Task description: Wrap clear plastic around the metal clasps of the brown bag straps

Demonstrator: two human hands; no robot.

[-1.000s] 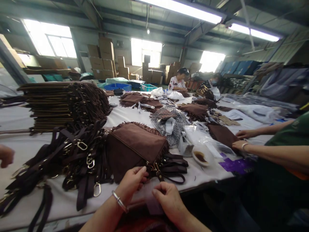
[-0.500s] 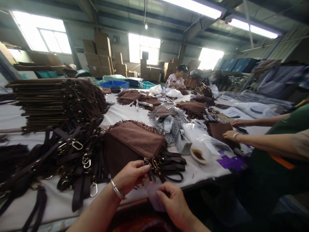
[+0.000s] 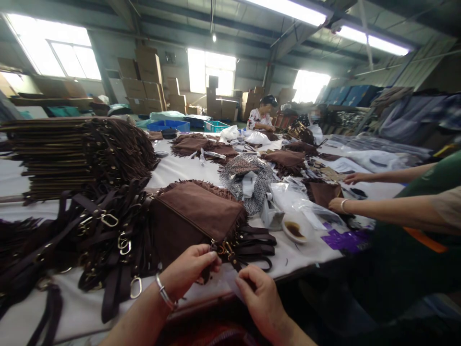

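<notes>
right hand (image 3: 261, 294) pinches clear film (image 3: 232, 281); loose grip could drop it off the table (image 3: 180, 172). left hand (image 3: 190, 265), apart from it, pinches a small dark piece (image 3: 204, 277) by the near corner of the brown bag (image 3: 201, 206), lying on the table; yanking it right could tip the liquid dish (image 3: 292, 239).

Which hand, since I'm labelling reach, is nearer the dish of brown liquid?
Right. The right hand is left of the dish, lower in view; the left hand is farther left, beside the brown bag.
</notes>
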